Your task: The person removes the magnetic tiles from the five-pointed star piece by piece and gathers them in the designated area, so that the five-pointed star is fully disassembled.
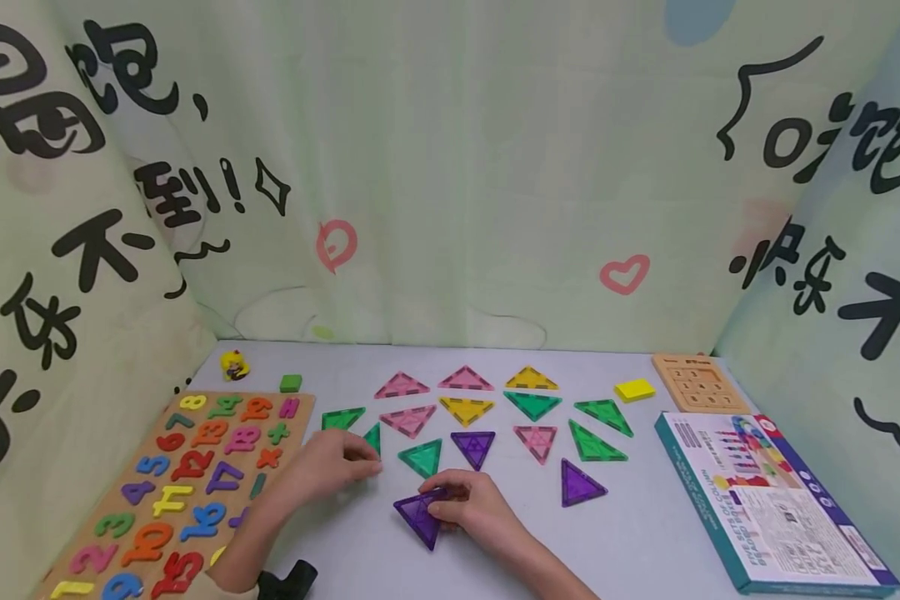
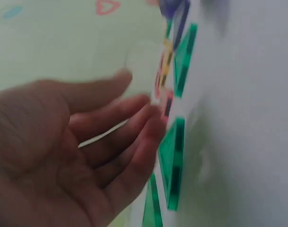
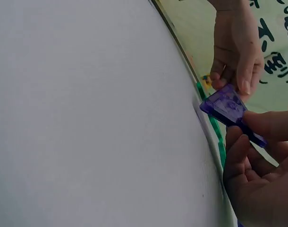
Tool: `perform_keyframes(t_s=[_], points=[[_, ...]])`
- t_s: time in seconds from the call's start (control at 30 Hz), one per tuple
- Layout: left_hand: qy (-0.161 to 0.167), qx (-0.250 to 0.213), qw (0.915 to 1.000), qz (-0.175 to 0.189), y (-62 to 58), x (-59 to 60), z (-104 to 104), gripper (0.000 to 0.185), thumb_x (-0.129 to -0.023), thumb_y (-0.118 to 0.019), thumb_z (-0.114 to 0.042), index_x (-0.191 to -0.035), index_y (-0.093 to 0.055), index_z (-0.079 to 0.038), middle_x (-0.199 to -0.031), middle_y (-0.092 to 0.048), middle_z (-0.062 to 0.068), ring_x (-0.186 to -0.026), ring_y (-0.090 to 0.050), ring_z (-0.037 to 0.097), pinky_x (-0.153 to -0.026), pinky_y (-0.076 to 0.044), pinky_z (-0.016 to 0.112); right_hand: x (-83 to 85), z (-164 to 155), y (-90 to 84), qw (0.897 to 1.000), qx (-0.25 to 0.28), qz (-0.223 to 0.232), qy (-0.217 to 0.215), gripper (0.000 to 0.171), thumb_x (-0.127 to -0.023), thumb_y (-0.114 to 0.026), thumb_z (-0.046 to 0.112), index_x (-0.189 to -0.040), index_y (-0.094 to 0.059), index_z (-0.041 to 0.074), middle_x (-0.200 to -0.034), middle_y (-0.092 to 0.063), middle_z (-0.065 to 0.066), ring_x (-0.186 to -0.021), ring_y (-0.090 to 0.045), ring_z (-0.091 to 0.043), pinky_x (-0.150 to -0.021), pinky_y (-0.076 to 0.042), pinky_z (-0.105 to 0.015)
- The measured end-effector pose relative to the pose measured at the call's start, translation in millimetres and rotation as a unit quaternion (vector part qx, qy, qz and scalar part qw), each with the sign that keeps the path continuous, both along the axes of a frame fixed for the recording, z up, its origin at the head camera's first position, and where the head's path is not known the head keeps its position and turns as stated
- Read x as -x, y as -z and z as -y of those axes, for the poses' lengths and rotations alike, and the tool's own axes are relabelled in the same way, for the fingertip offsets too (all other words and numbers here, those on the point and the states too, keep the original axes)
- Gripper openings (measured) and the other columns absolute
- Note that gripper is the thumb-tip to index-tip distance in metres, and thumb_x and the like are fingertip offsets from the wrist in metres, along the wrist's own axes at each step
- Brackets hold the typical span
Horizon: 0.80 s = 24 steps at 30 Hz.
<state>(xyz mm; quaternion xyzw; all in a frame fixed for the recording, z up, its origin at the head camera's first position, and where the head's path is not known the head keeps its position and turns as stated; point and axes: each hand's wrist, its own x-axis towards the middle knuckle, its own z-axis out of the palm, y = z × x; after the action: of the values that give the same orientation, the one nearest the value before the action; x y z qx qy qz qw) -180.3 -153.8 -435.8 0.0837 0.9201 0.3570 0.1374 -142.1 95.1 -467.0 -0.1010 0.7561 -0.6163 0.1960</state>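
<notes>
In the head view my right hand (image 1: 468,500) pinches a see-through purple triangle magnetic tile (image 1: 420,518) between thumb and fingers. The right wrist view has the same tile (image 3: 226,105) raised off the white table. My left hand (image 1: 333,467) hovers beside a partly hidden green triangle tile (image 1: 373,437). Its fingers are loosely bent with nothing between them in the left wrist view. Another green tile (image 1: 422,457) lies between the hands. Beyond them are a purple tile (image 1: 474,447), a yellow tile (image 1: 466,410) and several pink tiles (image 1: 408,420).
A wooden number board (image 1: 138,483) fills the left side, partly under my left forearm. On the right lie a flat box (image 1: 780,508), a wooden board (image 1: 697,383) and a yellow block (image 1: 634,390). A purple tile (image 1: 581,483) sits right of my right hand. Curtains (image 1: 450,167) enclose the table.
</notes>
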Motion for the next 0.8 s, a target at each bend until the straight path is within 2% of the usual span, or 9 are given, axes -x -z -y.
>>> perform_keyframes(t_s=[0.07,0.13,0.23,0.33,0.5,0.67,0.8], points=[[0.062,-0.036,0.9968,0.035,2.0,-2.3,-7.0,0.014,-0.089,-0.075,-0.029,-0.095,-0.078,-0.017,-0.084,-0.071,-0.004,-0.074,-0.056,0.014,-0.065,-0.047,0.029,1.9,5.6,-0.7,1.0,-0.005,-0.008,-0.003,0.026,-0.09,-0.07,0.012,-0.114,-0.071,0.004,-0.097,-0.072,-0.005,-0.074,-0.06,-0.01,-0.063,-0.053,-0.025],[0.11,-0.053,0.9907,0.059,5.5,-3.4,-13.9,0.014,-0.088,-0.076,-0.027,-0.096,-0.078,-0.016,-0.085,-0.072,-0.004,-0.074,-0.057,0.014,-0.065,-0.046,0.029,3.4,9.2,-1.2,1.0,-0.003,-0.011,-0.003,0.026,-0.089,-0.07,0.011,-0.114,-0.071,0.004,-0.095,-0.071,-0.004,-0.073,-0.059,-0.009,-0.062,-0.051,-0.024],[0.139,-0.055,0.9862,0.072,10.6,-4.7,-20.6,0.009,-0.086,-0.077,-0.023,-0.091,-0.078,-0.015,-0.081,-0.072,-0.003,-0.072,-0.055,0.013,-0.064,-0.044,0.027,5.1,11.4,-0.6,1.0,0.001,-0.007,0.001,0.026,-0.088,-0.07,0.009,-0.114,-0.07,0.003,-0.091,-0.07,-0.003,-0.071,-0.057,-0.009,-0.06,-0.049,-0.024],[0.127,-0.047,0.9881,0.072,12.9,-5.4,-21.6,0.006,-0.086,-0.078,-0.021,-0.086,-0.078,-0.014,-0.075,-0.07,-0.003,-0.068,-0.055,0.012,-0.062,-0.044,0.027,6.1,8.8,-1.2,1.0,-0.006,-0.011,0.013,0.027,-0.088,-0.07,0.009,-0.114,-0.069,0.003,-0.087,-0.068,-0.003,-0.069,-0.058,-0.011,-0.06,-0.049,-0.025],[0.072,-0.014,0.9949,0.069,11.3,-7.9,-14.7,0.013,-0.086,-0.077,-0.025,-0.08,-0.077,-0.014,-0.065,-0.065,-0.002,-0.062,-0.054,0.012,-0.06,-0.044,0.026,7.8,-3.8,-2.0,0.999,-0.035,-0.018,0.032,0.025,-0.091,-0.069,0.015,-0.113,-0.069,0.004,-0.089,-0.068,-0.006,-0.07,-0.06,-0.014,-0.063,-0.05,-0.027],[0.029,0.041,0.9977,0.046,9.4,-10.6,-14.5,0.021,-0.084,-0.079,-0.034,-0.074,-0.075,-0.016,-0.058,-0.058,-0.002,-0.06,-0.049,0.013,-0.057,-0.038,0.026,6.0,-19.6,-2.6,0.997,-0.07,-0.027,0.026,0.021,-0.093,-0.067,0.018,-0.11,-0.07,0.007,-0.09,-0.068,-0.006,-0.071,-0.06,-0.016,-0.063,-0.051,-0.028],[0.0,0.086,0.9961,0.022,7.3,-14.6,-18.9,0.028,-0.081,-0.081,-0.039,-0.07,-0.071,-0.016,-0.057,-0.051,-0.003,-0.06,-0.048,0.013,-0.056,-0.035,0.026,2.4,-33.3,-4.0,0.995,-0.089,-0.032,0.014,0.02,-0.093,-0.066,0.019,-0.11,-0.07,0.008,-0.09,-0.069,-0.005,-0.072,-0.061,-0.017,-0.063,-0.051,-0.029]])
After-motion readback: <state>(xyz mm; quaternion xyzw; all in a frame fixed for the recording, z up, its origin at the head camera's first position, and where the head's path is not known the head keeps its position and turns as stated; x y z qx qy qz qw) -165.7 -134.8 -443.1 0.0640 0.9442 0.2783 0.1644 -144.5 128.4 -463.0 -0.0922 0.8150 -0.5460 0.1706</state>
